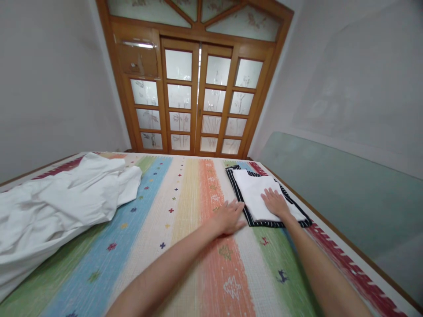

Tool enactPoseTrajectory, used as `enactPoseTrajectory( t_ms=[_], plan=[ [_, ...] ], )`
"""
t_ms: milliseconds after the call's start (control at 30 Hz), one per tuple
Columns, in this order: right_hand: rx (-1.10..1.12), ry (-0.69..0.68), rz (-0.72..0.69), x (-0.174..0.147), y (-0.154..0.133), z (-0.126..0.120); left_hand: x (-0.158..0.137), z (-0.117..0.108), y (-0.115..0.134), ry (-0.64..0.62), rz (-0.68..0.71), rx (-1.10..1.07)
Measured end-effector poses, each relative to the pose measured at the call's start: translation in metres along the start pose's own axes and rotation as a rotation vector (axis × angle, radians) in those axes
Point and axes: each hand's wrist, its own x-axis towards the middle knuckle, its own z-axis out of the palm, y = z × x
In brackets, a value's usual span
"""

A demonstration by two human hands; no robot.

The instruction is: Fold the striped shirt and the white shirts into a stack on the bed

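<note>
Presses right hand (pixel 275 202) palm-down, fingers spread, on folded white cloth (pixel 249 189) — set atop black-and-white striped cloth (pixel 236 188), near the right edge of multicoloured cover (pixel 187 207). Rests left hand (pixel 228 217) open, fingers slightly apart, at the striped cloth's left edge — well apart from crumpled white cloth (pixel 79 189), far left.

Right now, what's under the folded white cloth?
Black striped cloth, its edges showing past the white cloth. Its middle is covered; anything between the two can't be seen.
</note>
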Motion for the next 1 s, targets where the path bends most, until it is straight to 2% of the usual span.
enactPoseTrajectory(
  t_ms=[67, 133, 233, 367, 467, 533, 600, 667, 833, 933, 1000],
  plan=[
    [-0.036, -0.034, 0.002, 0.002, 0.001, 0.000, -0.020, -0.028, -0.022, 0.046, -0.084, 0.050],
    [-0.060, -0.041, 0.001, 0.003, 0.002, 0.001, -0.043, -0.065, -0.046, 0.150, -0.183, 0.122],
    [-0.079, -0.027, -0.005, 0.006, 0.004, 0.003, -0.085, -0.133, -0.080, 0.262, -0.357, 0.411],
    [-0.083, -0.044, 0.012, 0.007, 0.000, 0.000, -0.156, -0.220, -0.113, 0.459, -0.639, 0.759],
    [-0.061, -0.041, 0.062, 0.005, -0.009, -0.004, -0.214, -0.265, -0.130, 0.561, -0.902, 0.871],
    [-0.028, -0.014, 0.093, 0.002, -0.017, -0.007, -0.248, -0.283, -0.139, 0.580, -1.106, 0.848],
    [0.019, 0.013, 0.112, 0.000, -0.024, -0.009, -0.274, -0.293, -0.145, 0.517, -1.328, 0.695],
    [0.084, 0.030, 0.131, 0.000, -0.031, -0.012, -0.290, -0.300, -0.150, 0.451, -1.400, 0.598],
    [0.374, 0.071, 0.180, 0.000, -0.050, -0.028, -0.298, -0.315, -0.150, 0.459, -1.277, 0.641],
    [0.570, 0.110, 0.139, -0.004, -0.068, -0.043, -0.296, -0.324, -0.147, 0.364, -1.161, 0.642],
    [0.658, 0.133, 0.073, -0.007, -0.084, -0.053, -0.293, -0.329, -0.144, 0.347, -1.104, 0.668]
  ],
)
